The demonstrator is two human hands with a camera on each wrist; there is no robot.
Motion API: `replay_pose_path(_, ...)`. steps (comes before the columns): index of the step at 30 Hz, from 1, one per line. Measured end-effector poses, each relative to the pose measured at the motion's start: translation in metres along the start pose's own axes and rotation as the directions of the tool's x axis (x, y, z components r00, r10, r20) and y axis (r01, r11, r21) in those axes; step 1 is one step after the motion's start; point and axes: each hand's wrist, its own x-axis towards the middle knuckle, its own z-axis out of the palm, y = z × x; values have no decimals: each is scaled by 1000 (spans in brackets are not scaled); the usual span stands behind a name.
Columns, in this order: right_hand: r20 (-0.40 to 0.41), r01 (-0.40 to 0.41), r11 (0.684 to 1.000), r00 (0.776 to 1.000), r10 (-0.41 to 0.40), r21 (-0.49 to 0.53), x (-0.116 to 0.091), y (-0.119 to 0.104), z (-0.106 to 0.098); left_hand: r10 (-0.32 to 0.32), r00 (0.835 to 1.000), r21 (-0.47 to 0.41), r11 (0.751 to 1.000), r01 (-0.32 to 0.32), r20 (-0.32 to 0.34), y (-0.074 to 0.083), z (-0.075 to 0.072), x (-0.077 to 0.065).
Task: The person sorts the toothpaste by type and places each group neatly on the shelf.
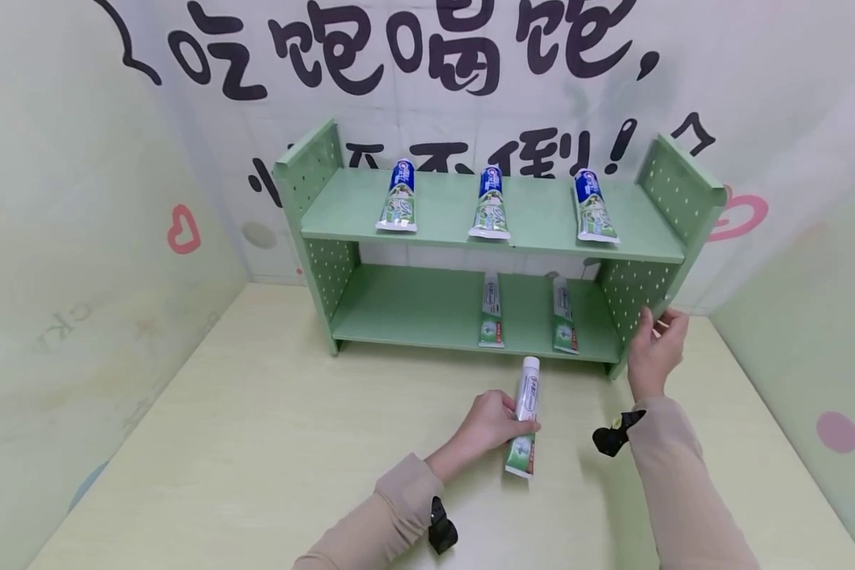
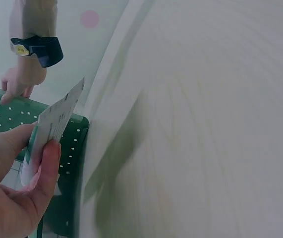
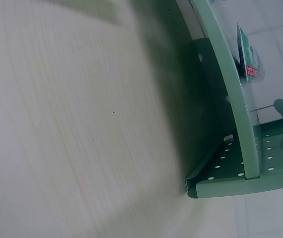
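In the head view my left hand pinches a white and green toothpaste tube between thumb and fingers, in front of a green two-tier shelf. The tube's white cap points toward the shelf, and its flat end toward me. The left wrist view shows the held tube edge-on. At the shelf's right side panel, my right hand grips the edge; its fingers curl over the panel's rim. Two similar tubes, one left and one right, lie on the lower tier.
Three blue and green toothpaste tubes, left, middle and right, lie on the upper tier. The shelf stands on a pale wooden table against a printed wall, with side walls left and right.
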Motion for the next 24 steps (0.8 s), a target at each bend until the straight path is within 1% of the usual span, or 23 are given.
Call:
replay_pose_path(9,-28,21,1000,999,-22,-16,2,2,1,-10,1000,-18,1000,10,6,5,-14,2)
replay_pose_path(13,-30,29,999,999,-29,-13,0,2,2,-11,1000,-14,1000,11,-9,6,-22,2)
replay_pose_path(24,-19,28,1000,999,-28,-1,2,2,1,-20,998,-92,996,14,-59,7,-54,10)
